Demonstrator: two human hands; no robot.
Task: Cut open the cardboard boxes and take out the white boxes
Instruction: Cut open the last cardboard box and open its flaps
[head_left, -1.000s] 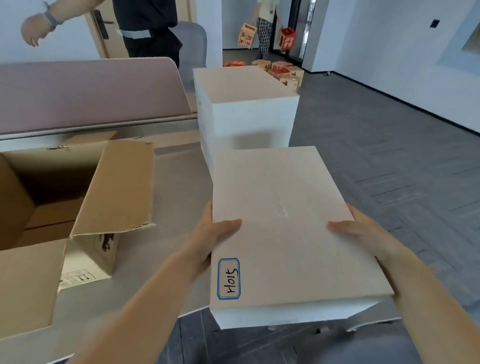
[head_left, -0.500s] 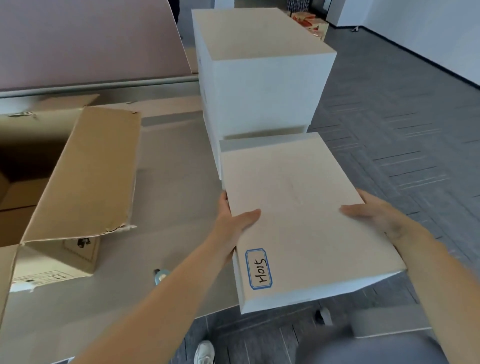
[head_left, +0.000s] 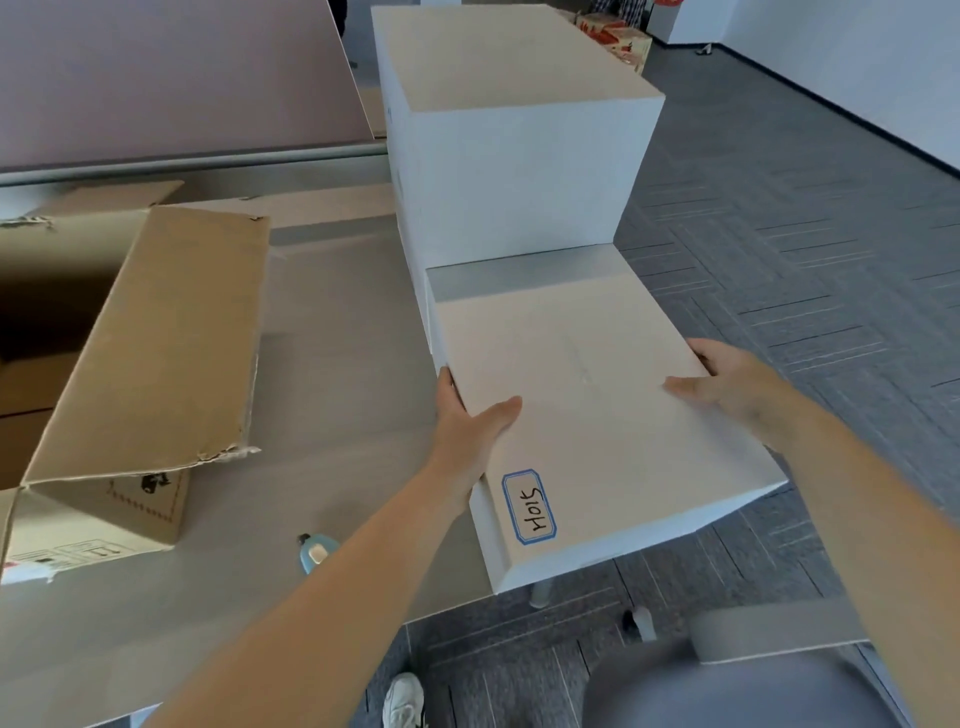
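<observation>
Hands, two, are gripping one flat white box (head_left: 582, 415) at the desk's (head_left: 332, 374) right edge: left hand (head_left: 470, 421) and right hand (head_left: 727, 384) each clasping a side, thumbs lying on top. A tall white stack (head_left: 519, 171) is standing just behind; one opened cardboard box (head_left: 140, 353) is sitting at the left.

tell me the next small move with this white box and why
Probably slide the labelled white box forward onto the table, toward the white stack. Both the left hand and the right hand grip its sides, and its near end juts out past the table edge over the floor, so letting go now looks risky.
</observation>
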